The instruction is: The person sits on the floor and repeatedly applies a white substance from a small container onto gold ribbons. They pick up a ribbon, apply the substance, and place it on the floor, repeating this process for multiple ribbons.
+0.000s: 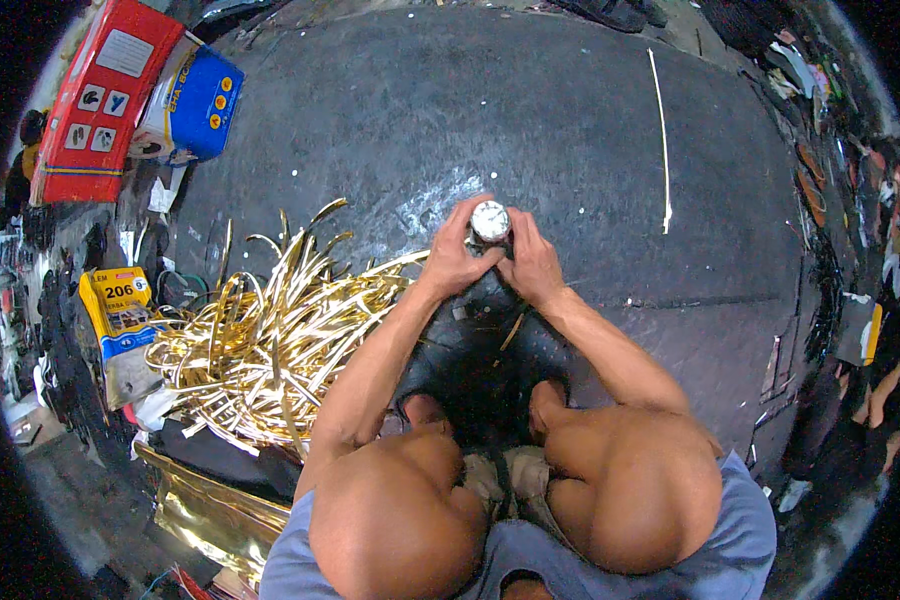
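Both of my hands are wrapped round a small round can point(490, 221) with a whitish, dark-smudged top, at the middle of the dark worktop. My left hand point(454, 252) grips its left side and my right hand point(533, 258) its right side, with the thumbs close together in front. The fingers hide most of the can's side, so its exact kind cannot be told. A pale scuffed patch point(425, 222) marks the dark surface just behind and left of it. To the left of my left forearm lies a tangled heap of shiny gold strips point(260, 345).
At the far left a red box point(100, 100) stands beside a blue and white container point(202, 105). A yellow and blue packet point(120, 310) lies left of the strips, and gold sheeting point(210, 505) below them. A thin pale strip point(660, 140) lies on the dark worktop point(560, 110) at right.
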Action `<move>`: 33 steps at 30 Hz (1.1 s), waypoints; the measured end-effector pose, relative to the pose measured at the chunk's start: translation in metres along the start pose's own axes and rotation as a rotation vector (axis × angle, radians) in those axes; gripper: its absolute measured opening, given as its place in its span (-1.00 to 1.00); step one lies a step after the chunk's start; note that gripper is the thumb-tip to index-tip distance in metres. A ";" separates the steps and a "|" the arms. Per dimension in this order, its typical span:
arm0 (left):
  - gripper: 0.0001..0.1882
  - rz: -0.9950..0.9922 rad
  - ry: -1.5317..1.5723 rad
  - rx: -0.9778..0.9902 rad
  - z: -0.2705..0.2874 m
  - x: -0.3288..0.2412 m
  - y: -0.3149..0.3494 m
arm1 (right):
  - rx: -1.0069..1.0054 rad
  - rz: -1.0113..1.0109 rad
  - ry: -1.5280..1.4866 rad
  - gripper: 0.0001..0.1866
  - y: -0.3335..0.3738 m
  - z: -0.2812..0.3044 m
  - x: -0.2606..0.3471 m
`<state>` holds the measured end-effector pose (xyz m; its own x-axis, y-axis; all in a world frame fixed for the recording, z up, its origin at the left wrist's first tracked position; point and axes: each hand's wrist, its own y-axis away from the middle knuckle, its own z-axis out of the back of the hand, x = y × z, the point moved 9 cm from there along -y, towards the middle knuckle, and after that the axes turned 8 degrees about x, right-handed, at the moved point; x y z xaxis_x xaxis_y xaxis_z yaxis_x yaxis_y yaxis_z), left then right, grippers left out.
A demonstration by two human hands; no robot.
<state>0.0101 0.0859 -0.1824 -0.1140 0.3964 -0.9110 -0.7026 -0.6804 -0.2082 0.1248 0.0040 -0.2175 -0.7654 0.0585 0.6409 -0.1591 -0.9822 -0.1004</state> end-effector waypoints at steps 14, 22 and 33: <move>-0.43 0.093 -0.042 0.062 -0.015 0.028 0.000 | 0.180 -0.641 -0.770 -0.61 -0.030 -0.064 -0.121; -0.44 0.070 -0.076 0.075 -0.010 0.026 0.006 | -0.162 -0.813 -1.146 -0.79 -0.004 0.062 -0.072; -0.43 0.061 -0.114 0.124 -0.007 0.024 0.004 | -0.369 -0.150 -1.592 -0.84 -0.004 0.351 0.023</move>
<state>0.0096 0.0877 -0.2074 -0.2329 0.4291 -0.8727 -0.7723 -0.6270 -0.1022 0.3264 -0.0533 0.0651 0.6069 -0.3175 0.7286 -0.4780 -0.8782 0.0155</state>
